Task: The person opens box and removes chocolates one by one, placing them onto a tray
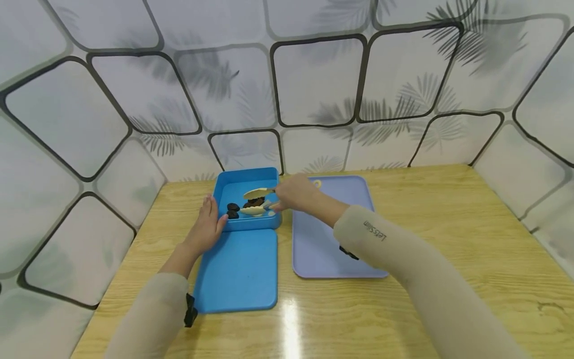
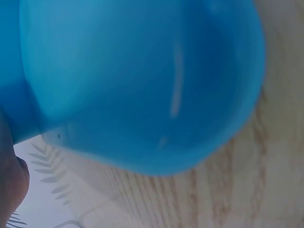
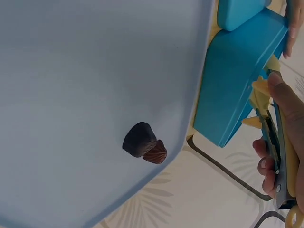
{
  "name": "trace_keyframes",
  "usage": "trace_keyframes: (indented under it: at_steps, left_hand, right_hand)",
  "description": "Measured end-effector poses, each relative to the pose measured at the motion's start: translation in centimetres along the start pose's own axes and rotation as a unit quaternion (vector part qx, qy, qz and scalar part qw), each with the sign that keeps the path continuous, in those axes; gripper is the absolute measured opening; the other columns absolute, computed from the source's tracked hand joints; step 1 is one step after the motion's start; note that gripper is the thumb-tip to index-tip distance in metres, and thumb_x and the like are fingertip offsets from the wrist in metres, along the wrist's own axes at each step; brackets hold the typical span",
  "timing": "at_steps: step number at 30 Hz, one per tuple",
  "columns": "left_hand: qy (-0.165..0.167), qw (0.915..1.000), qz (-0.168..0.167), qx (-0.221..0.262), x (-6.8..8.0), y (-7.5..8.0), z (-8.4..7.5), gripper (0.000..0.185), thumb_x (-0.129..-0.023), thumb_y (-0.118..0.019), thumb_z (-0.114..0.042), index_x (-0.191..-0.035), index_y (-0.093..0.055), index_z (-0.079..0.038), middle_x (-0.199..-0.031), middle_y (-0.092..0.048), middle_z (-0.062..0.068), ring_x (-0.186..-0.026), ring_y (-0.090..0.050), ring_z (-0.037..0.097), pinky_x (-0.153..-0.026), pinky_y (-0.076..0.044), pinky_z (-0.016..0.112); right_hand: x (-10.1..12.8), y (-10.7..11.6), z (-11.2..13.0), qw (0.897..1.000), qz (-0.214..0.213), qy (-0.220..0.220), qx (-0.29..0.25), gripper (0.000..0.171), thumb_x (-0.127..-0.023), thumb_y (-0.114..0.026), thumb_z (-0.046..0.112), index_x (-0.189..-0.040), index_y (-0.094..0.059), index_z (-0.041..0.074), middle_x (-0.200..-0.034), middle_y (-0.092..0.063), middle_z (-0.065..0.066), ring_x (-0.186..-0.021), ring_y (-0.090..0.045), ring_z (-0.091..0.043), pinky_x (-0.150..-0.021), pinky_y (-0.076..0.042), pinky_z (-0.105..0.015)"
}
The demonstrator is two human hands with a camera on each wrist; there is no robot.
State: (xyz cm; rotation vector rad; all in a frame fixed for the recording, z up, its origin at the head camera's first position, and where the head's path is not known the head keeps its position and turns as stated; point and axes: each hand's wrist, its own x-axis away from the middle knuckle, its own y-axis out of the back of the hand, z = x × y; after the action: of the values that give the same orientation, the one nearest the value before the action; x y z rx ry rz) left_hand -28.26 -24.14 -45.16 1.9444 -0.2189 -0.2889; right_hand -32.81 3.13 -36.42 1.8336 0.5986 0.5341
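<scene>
Beige sleeve [image 1: 430, 279] nearest; right hand [image 1: 296, 193] curls round metal-armed tongs with pale-yellow tips [image 1: 257, 193], parted either side of brown chocolate-like pieces [image 1: 255, 202] in a smooth blue rectangular box [image 1: 246, 225], contact unclear. Left hand [image 1: 204, 227], straight-fingered and holding nothing, lies along the box's left side, near two rounded dark pieces [image 1: 232, 215]. Judgement: seat both tips low, squeeze lightly, lift level; moulded surfaces may slip.
</scene>
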Motion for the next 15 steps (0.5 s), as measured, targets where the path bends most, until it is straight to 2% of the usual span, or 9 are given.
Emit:
trace_keyframes:
  at_steps: [5, 10, 15]
  left_hand:
    - [-0.003, 1.0000, -0.004, 0.005, 0.0, -0.1, 0.0, 0.068, -0.104, -0.030, -0.029, -0.143, 0.002, 0.017, -0.152, 0.005, 0.033, -0.142, 0.005, 0.046, -0.115, -0.005, 0.054]
    - [-0.004, 1.0000, -0.004, 0.002, -0.1, -0.1, 0.0, 0.067, -0.104, -0.032, -0.026, -0.143, 0.001, 0.018, -0.152, 0.004, 0.034, -0.141, 0.004, 0.047, -0.115, -0.006, 0.055]
    - [-0.002, 1.0000, -0.006, 0.000, -0.2, -0.2, 0.1, 0.068, -0.104, -0.031, -0.028, -0.143, 0.001, 0.017, -0.152, 0.004, 0.033, -0.142, 0.003, 0.047, -0.115, -0.007, 0.055]
  right_hand:
    - [-0.4, 0.5, 0.0, 1.000, -0.006, -0.003, 0.031, 0.062, -0.081, -0.057, 0.067, -0.053, -0.031, 0.018, -0.049, -0.024, 0.006, -0.048, -0.021, -0.008, -0.040, -0.017, -0.024]
    - [-0.9, 1.4, 0.4, 0.998, 0.022, 0.021, 0.054, 0.057, -0.084, -0.056, 0.063, -0.055, -0.037, 0.018, -0.051, -0.029, 0.006, -0.049, -0.027, -0.008, -0.039, -0.024, -0.023]
    - [-1.5, 1.7, 1.0, 0.998, 0.050, 0.026, 0.041, 0.055, -0.086, -0.057, 0.058, -0.055, -0.034, 0.020, -0.052, -0.028, 0.007, -0.050, -0.027, -0.008, -0.040, -0.026, -0.022]
